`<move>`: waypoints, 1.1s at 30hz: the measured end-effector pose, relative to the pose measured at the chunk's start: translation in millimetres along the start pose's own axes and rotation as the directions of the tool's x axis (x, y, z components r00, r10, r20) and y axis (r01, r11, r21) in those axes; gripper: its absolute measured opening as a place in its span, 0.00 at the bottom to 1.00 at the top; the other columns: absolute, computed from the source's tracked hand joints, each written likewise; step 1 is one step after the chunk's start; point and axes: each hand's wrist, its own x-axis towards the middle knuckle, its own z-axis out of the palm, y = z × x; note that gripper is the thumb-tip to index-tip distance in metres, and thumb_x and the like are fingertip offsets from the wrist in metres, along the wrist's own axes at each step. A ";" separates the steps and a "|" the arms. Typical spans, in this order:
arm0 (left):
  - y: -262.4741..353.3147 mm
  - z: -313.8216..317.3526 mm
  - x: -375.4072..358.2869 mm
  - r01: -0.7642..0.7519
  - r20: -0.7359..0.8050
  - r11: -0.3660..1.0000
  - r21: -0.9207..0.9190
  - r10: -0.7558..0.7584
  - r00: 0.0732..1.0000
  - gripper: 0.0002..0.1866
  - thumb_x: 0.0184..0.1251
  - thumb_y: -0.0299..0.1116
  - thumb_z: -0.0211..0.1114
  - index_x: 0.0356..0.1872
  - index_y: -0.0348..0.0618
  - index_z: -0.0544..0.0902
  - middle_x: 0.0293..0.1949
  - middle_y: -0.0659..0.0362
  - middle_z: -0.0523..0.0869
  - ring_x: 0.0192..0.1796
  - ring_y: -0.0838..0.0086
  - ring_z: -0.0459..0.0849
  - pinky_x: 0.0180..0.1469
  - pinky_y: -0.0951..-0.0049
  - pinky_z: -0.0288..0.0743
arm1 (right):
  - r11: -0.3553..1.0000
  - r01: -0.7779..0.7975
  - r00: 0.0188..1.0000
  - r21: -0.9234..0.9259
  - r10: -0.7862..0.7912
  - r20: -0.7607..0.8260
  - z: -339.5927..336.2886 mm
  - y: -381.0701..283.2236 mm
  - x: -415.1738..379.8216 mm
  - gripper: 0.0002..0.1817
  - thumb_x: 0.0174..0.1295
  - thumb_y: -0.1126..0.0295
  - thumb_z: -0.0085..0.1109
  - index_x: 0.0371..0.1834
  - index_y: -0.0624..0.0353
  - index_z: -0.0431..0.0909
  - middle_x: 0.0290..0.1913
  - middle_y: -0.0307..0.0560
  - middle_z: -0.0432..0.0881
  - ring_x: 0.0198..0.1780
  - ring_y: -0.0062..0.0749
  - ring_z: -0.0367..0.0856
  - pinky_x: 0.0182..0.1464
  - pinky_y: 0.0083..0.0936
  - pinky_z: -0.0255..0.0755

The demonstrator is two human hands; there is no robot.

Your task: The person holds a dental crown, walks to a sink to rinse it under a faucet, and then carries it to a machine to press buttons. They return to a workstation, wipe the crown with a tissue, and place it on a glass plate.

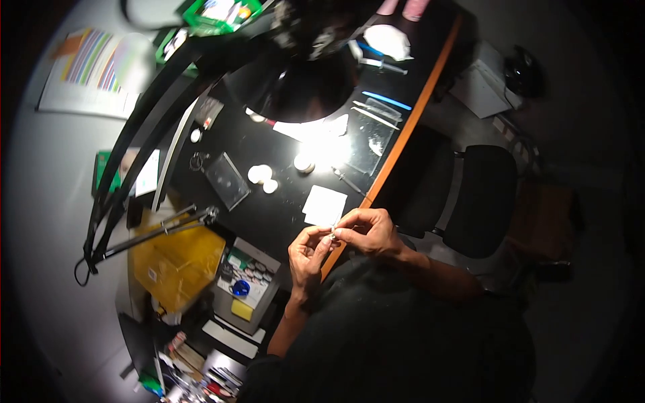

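Both hands meet over the table's orange front edge. My left hand [309, 257] is closed, with thumb and fingers pinching a tiny pale object [332, 235] too small to identify. From the right, my right hand [368, 230] reaches in, thumb and forefinger pressed together at the same object. Just beyond the fingertips lie white square sheets [325, 205] on the black table. A thin dark tool [349, 183] rests to their right, and a small round white jar [304, 163] stands farther back under bright light.
A black lamp [295, 87] hangs over the table [269, 215]. White round containers [260, 174] and a clear flat case [228, 181] lie left. Thin tools and a blue stick [386, 101] lie back right. An open drawer [248, 282] is lower left; a black chair [480, 201] stands right.
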 end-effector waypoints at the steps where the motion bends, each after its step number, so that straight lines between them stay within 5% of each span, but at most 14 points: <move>1: -3.5 1.9 3.0 0.011 0.050 1.000 -0.006 -0.010 0.999 0.11 0.69 0.26 0.62 0.47 0.28 0.81 0.37 0.52 0.86 0.37 0.76 0.84 0.43 0.79 0.75 | 0.998 0.054 0.998 -0.033 -0.055 -0.027 -2.8 1.2 -3.3 0.04 0.62 0.76 0.64 0.36 0.66 0.84 0.32 0.45 0.86 0.33 0.21 0.85 0.37 0.17 0.78; 4: -11.5 12.2 9.8 0.127 0.119 0.991 0.041 -0.131 0.984 0.12 0.68 0.25 0.64 0.48 0.27 0.82 0.37 0.52 0.87 0.36 0.76 0.84 0.40 0.80 0.76 | 0.894 0.273 0.946 -0.357 -0.316 -0.068 -18.4 -11.1 -19.6 0.03 0.60 0.76 0.66 0.34 0.64 0.85 0.30 0.43 0.86 0.31 0.19 0.84 0.34 0.16 0.76; 8: -25.5 48.4 15.7 0.264 0.259 0.964 0.029 -0.262 0.930 0.14 0.67 0.25 0.67 0.50 0.30 0.84 0.38 0.55 0.88 0.37 0.80 0.83 0.42 0.82 0.76 | 0.782 0.412 0.836 -0.468 -0.529 -0.149 -47.8 -17.6 -62.0 0.05 0.57 0.73 0.69 0.35 0.60 0.87 0.32 0.42 0.87 0.30 0.24 0.84 0.31 0.19 0.75; 9: -20.0 65.3 14.0 0.225 0.290 0.958 0.179 -0.270 0.918 0.13 0.67 0.26 0.66 0.50 0.29 0.84 0.39 0.56 0.88 0.38 0.80 0.83 0.44 0.82 0.76 | 0.729 0.409 0.803 -0.549 -0.573 -0.163 -58.6 -16.5 -76.3 0.07 0.56 0.72 0.70 0.38 0.59 0.87 0.33 0.42 0.86 0.31 0.27 0.84 0.32 0.21 0.76; 10: -20.3 94.5 13.7 0.106 0.390 0.892 0.439 -0.295 0.872 0.14 0.68 0.27 0.65 0.50 0.28 0.83 0.39 0.57 0.88 0.40 0.79 0.83 0.45 0.82 0.75 | 0.806 0.208 0.830 -0.554 -0.445 -0.336 -73.4 -19.7 -115.4 0.13 0.56 0.70 0.71 0.44 0.59 0.85 0.33 0.43 0.85 0.32 0.26 0.83 0.35 0.21 0.77; 13: -43.8 143.6 2.7 0.079 0.505 0.898 0.433 -0.314 0.804 0.12 0.70 0.27 0.63 0.48 0.30 0.84 0.37 0.59 0.87 0.38 0.81 0.82 0.43 0.82 0.74 | 0.830 0.242 0.696 -0.502 -0.509 -0.506 -103.8 -1.4 -173.9 0.19 0.60 0.66 0.69 0.55 0.53 0.80 0.38 0.40 0.85 0.37 0.19 0.82 0.38 0.19 0.77; 16: -60.6 199.4 -35.2 -0.004 0.577 0.868 0.496 -0.327 0.748 0.09 0.70 0.29 0.62 0.41 0.34 0.85 0.29 0.66 0.82 0.31 0.87 0.76 0.33 0.86 0.68 | 0.872 0.307 0.551 -0.380 -0.489 -0.677 -129.5 24.2 -241.6 0.17 0.61 0.65 0.69 0.52 0.55 0.82 0.38 0.43 0.86 0.38 0.22 0.84 0.42 0.20 0.77; 17: -64.6 217.3 -41.7 -0.067 0.720 0.871 0.487 -0.357 0.595 0.07 0.70 0.30 0.61 0.35 0.37 0.84 0.25 0.71 0.77 0.28 0.90 0.69 0.29 0.86 0.61 | 0.878 0.265 0.492 -0.399 -0.480 -0.726 -136.9 28.1 -268.9 0.16 0.61 0.64 0.69 0.51 0.56 0.82 0.39 0.43 0.87 0.38 0.22 0.84 0.43 0.21 0.77; 20: -105.3 269.6 -87.4 -0.077 0.737 0.871 0.486 -0.361 0.571 0.07 0.68 0.28 0.61 0.32 0.37 0.83 0.24 0.71 0.73 0.27 0.89 0.67 0.29 0.83 0.58 | 0.902 0.166 0.337 -0.398 -0.431 -0.837 -157.4 45.6 -351.7 0.14 0.62 0.63 0.67 0.47 0.58 0.83 0.39 0.43 0.87 0.39 0.24 0.85 0.44 0.23 0.78; 21: -117.2 282.8 -93.5 -0.266 0.814 0.818 0.510 -0.358 0.458 0.06 0.68 0.28 0.62 0.34 0.37 0.84 0.25 0.68 0.77 0.29 0.85 0.71 0.33 0.83 0.65 | 0.910 0.150 0.287 -0.386 -0.414 -0.864 -163.4 53.9 -378.5 0.14 0.62 0.63 0.67 0.47 0.58 0.83 0.39 0.43 0.87 0.40 0.24 0.85 0.44 0.24 0.78; 25: -197.0 339.6 -137.5 -0.065 0.769 0.791 0.608 -0.567 0.296 0.09 0.71 0.29 0.62 0.44 0.31 0.83 0.36 0.60 0.82 0.40 0.78 0.79 0.45 0.78 0.75 | 0.886 0.177 -0.024 -0.429 -0.432 -0.902 -184.7 105.6 -474.2 0.13 0.64 0.62 0.65 0.44 0.60 0.84 0.37 0.42 0.87 0.39 0.23 0.85 0.43 0.25 0.78; 27: -216.2 379.2 -192.2 -0.170 0.759 0.741 0.649 -0.618 0.203 0.13 0.72 0.36 0.61 0.31 0.37 0.79 0.28 0.64 0.75 0.32 0.82 0.70 0.35 0.79 0.63 | 0.914 0.140 -0.147 -0.380 -0.361 -0.921 -175.0 121.0 -532.5 0.12 0.64 0.62 0.64 0.40 0.60 0.84 0.35 0.43 0.87 0.37 0.23 0.84 0.42 0.26 0.78; 30: -268.3 423.8 -267.4 -0.154 0.761 0.746 0.648 -0.644 0.081 0.13 0.72 0.37 0.63 0.41 0.34 0.83 0.30 0.63 0.81 0.31 0.79 0.77 0.38 0.79 0.72 | 0.919 0.213 -0.372 -0.331 -0.237 -0.897 -151.3 144.8 -618.9 0.20 0.66 0.56 0.61 0.26 0.63 0.84 0.25 0.46 0.85 0.31 0.28 0.83 0.39 0.30 0.77; 33: -299.2 466.3 -315.6 -0.199 0.651 0.683 0.703 -0.730 -0.206 0.13 0.70 0.29 0.64 0.47 0.27 0.81 0.35 0.54 0.85 0.36 0.74 0.82 0.41 0.76 0.78 | 0.946 0.239 -0.548 -0.218 -0.054 -0.835 -118.9 171.0 -675.7 0.23 0.67 0.52 0.61 0.26 0.63 0.83 0.26 0.44 0.84 0.33 0.24 0.82 0.36 0.26 0.76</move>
